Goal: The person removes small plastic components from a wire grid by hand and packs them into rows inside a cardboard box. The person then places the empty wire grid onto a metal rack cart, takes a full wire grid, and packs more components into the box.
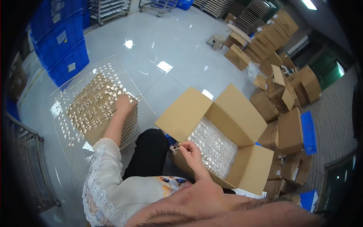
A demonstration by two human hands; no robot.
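Note:
My left hand (pixel 124 105) reaches over the wire mesh rack (pixel 145 113), its fingers bent together among the small shiny pieces (pixel 113 90) at the rack's right side. Whatever is between those fingers is too small to make out. Rows of these pieces cover the rack, which rests on a brown carton (pixel 100 128). My right hand (pixel 192 152) pinches a small cluster of shiny pieces (pixel 174 148) beside the left edge of an open cardboard box (pixel 249 166). Inside the box lies a layer of clear, glossy packed items (pixel 215 145); their exact kind is unclear.
Blue plastic crates (pixel 62 41) are stacked at the upper left. Several cardboard cartons (pixel 291 130) are piled along the right. A small stool (pixel 216 41) and tray trolleys (pixel 109 10) stand farther back on the shiny grey floor (pixel 170 41). A metal rail (pixel 28 132) runs at the left.

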